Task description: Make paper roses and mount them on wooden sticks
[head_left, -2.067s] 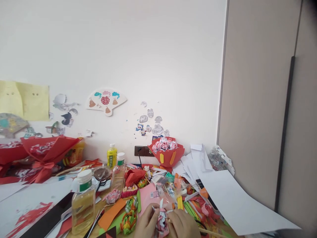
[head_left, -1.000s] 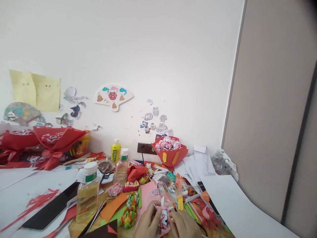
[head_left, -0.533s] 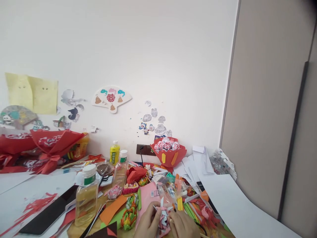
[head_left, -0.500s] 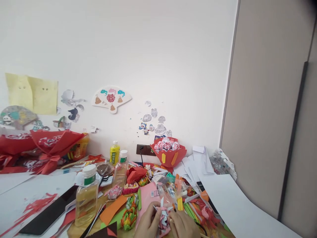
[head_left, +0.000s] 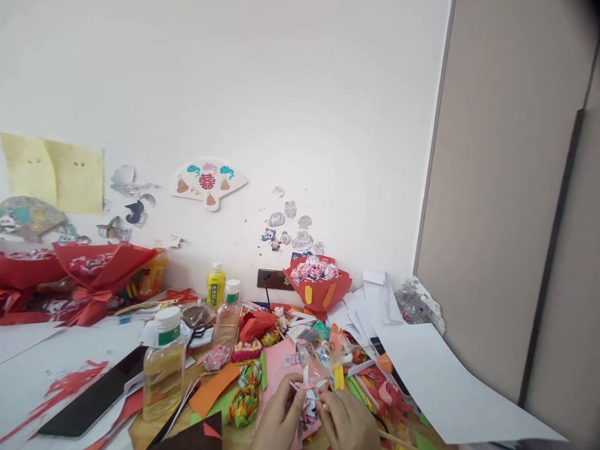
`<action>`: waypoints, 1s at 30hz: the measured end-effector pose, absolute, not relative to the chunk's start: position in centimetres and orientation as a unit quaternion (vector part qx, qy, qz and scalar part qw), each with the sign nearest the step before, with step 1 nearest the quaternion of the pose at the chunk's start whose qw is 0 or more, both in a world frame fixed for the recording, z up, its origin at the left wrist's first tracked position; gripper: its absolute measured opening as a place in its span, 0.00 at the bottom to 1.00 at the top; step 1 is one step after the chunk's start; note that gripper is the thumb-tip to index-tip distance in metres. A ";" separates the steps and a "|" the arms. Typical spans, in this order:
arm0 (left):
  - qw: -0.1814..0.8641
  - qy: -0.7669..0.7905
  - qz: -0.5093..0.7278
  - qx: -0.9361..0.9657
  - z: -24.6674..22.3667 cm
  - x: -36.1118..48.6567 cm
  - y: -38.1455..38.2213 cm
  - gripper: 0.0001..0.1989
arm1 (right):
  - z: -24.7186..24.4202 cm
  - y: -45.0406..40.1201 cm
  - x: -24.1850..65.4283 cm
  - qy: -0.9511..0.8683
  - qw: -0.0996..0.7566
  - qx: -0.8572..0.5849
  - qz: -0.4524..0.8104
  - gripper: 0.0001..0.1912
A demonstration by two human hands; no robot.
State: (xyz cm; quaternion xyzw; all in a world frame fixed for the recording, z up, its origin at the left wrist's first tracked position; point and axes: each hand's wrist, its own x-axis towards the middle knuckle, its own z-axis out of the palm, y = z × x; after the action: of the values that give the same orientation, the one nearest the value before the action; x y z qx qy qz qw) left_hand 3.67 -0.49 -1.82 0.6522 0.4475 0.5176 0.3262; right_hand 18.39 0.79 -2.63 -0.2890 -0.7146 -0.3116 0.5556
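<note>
Low in the middle of the head view, both hands are at a small pink-and-white folded paper flower with paper strips sticking up and out. My left hand is closed on its left side, thumb and fingers pinching the paper. From the right, my right hand is closed around a thin wooden stick; its pale tip appears by the flower, and its other end emerges below the hand. Fingers hide part of the flower. Under and behind it lies a pink sheet. Green-and-orange woven paper pieces lie left of my left hand.
A tall clear bottle stands left, near a black tablet-like slab. Another bottle and a red-wrapped paper bouquet stand farther back. Paper scraps crowd the table. A large white sheet curves along the right.
The view has shifted slightly, so the background sits a little higher and farther left. More of the wooden stick shows below my right hand. Both hands stay at the paper flower.
</note>
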 end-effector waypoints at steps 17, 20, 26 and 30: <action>0.365 0.428 0.512 0.649 -0.1 4.1 -1.5 0.16 | -1.1 -1.2 18.8 -0.743 0.505 -0.314 -0.307 0.14; 0.355 0.439 0.509 0.650 0.0 4.1 -1.5 0.17 | -1.5 -1.1 18.7 -0.742 0.508 -0.317 -0.300 0.13; 0.353 0.431 0.511 0.654 -0.3 4.1 -1.5 0.15 | -1.3 -1.2 18.8 -0.754 0.488 -0.312 -0.309 0.13; 0.357 0.425 0.514 0.654 -0.3 4.0 -1.4 0.15 | -0.6 -1.3 18.8 -0.755 0.497 -0.302 -0.302 0.15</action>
State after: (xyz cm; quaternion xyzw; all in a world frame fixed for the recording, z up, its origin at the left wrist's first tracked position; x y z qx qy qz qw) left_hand 3.98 -1.38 -0.27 0.6545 0.4245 0.5138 0.3570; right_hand 18.77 -1.29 -0.62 -0.3016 -0.7553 -0.3024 0.4972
